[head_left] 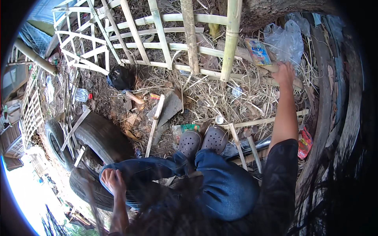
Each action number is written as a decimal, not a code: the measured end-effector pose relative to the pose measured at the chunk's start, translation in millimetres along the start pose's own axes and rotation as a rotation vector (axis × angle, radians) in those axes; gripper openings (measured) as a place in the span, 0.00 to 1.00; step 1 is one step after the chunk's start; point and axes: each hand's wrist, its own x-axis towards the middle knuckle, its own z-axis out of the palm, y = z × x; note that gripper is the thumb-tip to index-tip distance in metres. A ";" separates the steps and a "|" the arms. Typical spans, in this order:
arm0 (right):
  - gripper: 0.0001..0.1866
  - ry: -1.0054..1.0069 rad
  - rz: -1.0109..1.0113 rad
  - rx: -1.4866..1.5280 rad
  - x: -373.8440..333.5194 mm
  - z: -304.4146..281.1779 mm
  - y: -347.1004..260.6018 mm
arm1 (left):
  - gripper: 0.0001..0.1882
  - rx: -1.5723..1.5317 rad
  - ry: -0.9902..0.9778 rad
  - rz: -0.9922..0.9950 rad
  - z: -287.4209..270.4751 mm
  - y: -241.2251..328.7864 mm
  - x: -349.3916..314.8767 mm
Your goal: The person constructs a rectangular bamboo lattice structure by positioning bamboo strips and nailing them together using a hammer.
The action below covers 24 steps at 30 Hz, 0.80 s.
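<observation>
My right arm stretches far out to the right. Its hand (284, 73) is down at the end of a pale bamboo piece (270, 68), fingers curled downward; what lies under them is hidden. Just beyond the fingers lies a crumpled clear plastic bag (289, 41), and to their left a blue and yellow packet (258, 52). My left hand (113, 181) rests on my bent left knee in blue jeans, its fingers curled in with nothing visible in them.
A bamboo lattice fence (191, 39) runs across the far side. Old tires (100, 135) lie at the left. Split bamboo strips (236, 145), dry shavings (220, 96), a flat stone block (171, 106) and a black bag (121, 77) litter the ground around my grey clogs (190, 143).
</observation>
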 end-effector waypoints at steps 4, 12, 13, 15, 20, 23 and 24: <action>0.31 0.004 -0.082 0.029 -24.1 -16.8 16.7 | 0.10 -0.023 -0.001 -0.038 2.2 -1.6 -1.9; 0.27 0.086 -0.144 -0.136 -83.8 -86.6 74.1 | 0.11 -0.073 0.083 0.004 -1.7 0.3 -4.9; 0.28 0.164 -0.212 -0.163 -95.9 -94.1 81.1 | 0.11 -0.077 0.069 -0.007 -1.6 -2.2 -7.2; 0.28 0.183 -0.197 -0.177 -125.9 -115.2 98.4 | 0.11 -0.096 0.074 -0.001 -1.0 -2.3 -7.2; 0.29 0.234 -0.265 -0.087 -175.4 -110.1 135.0 | 0.12 -0.099 0.084 0.021 -0.6 -4.7 -10.9; 0.29 0.189 -0.436 0.134 -180.4 -106.6 103.5 | 0.13 -0.090 0.074 0.058 3.3 -12.4 -13.5; 0.28 0.175 -0.468 0.182 -174.3 -98.7 88.8 | 0.11 -0.095 0.089 0.056 5.0 -14.1 -14.3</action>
